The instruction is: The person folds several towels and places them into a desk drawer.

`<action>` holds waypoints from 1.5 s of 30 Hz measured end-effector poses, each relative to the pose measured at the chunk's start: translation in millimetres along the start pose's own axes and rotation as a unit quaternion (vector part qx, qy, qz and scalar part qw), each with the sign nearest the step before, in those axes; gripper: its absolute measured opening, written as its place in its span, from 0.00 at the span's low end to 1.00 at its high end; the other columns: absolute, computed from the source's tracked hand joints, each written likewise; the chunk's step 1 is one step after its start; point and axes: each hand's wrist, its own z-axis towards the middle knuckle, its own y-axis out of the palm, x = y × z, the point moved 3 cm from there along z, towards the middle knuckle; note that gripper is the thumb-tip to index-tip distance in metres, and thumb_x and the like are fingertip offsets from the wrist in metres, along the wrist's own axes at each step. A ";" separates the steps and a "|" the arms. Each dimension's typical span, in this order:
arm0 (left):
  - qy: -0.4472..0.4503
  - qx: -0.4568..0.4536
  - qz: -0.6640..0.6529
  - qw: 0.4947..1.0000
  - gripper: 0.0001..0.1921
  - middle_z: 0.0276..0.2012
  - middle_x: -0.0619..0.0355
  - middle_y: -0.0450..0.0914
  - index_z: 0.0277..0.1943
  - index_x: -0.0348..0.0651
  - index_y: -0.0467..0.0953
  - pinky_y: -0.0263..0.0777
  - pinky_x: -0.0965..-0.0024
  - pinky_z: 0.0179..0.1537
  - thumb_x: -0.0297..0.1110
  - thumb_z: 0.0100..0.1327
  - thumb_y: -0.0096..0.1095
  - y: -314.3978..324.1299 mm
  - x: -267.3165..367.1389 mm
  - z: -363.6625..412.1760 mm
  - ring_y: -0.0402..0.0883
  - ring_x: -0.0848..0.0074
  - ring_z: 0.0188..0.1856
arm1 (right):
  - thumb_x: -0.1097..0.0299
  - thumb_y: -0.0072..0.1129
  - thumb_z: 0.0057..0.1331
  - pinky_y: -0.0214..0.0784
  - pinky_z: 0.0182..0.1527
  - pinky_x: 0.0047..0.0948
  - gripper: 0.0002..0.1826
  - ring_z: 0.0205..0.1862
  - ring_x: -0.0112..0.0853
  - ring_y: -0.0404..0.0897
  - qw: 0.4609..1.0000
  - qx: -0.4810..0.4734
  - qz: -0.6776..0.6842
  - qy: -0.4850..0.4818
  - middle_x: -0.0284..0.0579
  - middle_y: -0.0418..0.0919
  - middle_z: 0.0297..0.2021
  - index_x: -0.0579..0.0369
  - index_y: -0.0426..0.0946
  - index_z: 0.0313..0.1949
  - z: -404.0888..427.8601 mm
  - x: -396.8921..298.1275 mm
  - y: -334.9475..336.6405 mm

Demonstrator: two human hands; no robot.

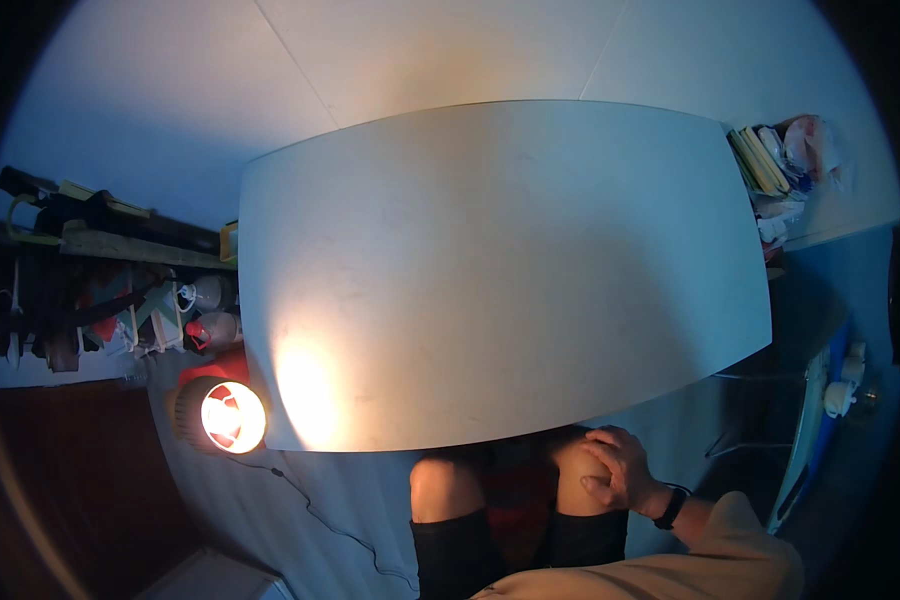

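My right hand (621, 469) rests on my right knee, palm down and holding nothing, with its thumb and fingers apart. A dark band (670, 508) circles that wrist. Out of view is my left hand; my other bare knee (446, 487) shows beside the right one, at the near edge of the table. Before me lies a wide white tabletop (495, 277), brightly lit at its near left corner. Just off that corner glows a round lamp (234, 418).
A cord (330, 525) trails over the floor from the lamp. Plastic jugs (217, 330) and mixed household items crowd the left side. Books or notebooks (761, 161) and plastic bags (810, 146) lie off the right edge. A folding chair or frame (802, 442) stands at right.
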 end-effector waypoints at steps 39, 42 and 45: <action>0.257 0.087 -0.086 0.959 0.20 0.45 0.44 0.83 0.55 0.34 0.75 0.74 0.61 0.49 0.32 0.60 0.62 -11.9 -29.7 -60.3 0.82 0.57 0.48 | 0.43 0.57 0.64 0.57 0.63 0.47 0.33 0.65 0.42 0.66 0.977 0.188 0.067 -0.075 0.48 0.71 0.60 0.58 0.73 0.58 -94.9 -6.8 38.4; 0.258 0.156 -0.131 0.944 0.21 0.46 0.45 0.83 0.55 0.33 0.73 0.75 0.64 0.48 0.28 0.59 0.62 -50.9 12.5 -78.1 0.82 0.63 0.47 | 0.59 0.61 0.65 0.71 0.53 0.31 0.23 0.56 0.29 0.75 0.901 0.139 0.410 0.032 0.45 0.78 0.53 0.56 0.75 0.56 -93.8 37.8 45.9; 0.278 0.213 -0.222 0.910 0.23 0.48 0.48 0.80 0.59 0.33 0.70 0.75 0.66 0.47 0.27 0.61 0.61 -82.0 59.1 -98.2 0.80 0.69 0.45 | 0.61 0.60 0.65 0.72 0.31 0.26 0.17 0.37 0.27 0.82 0.833 0.188 0.476 0.210 0.37 0.81 0.41 0.53 0.77 0.51 -99.7 102.0 49.9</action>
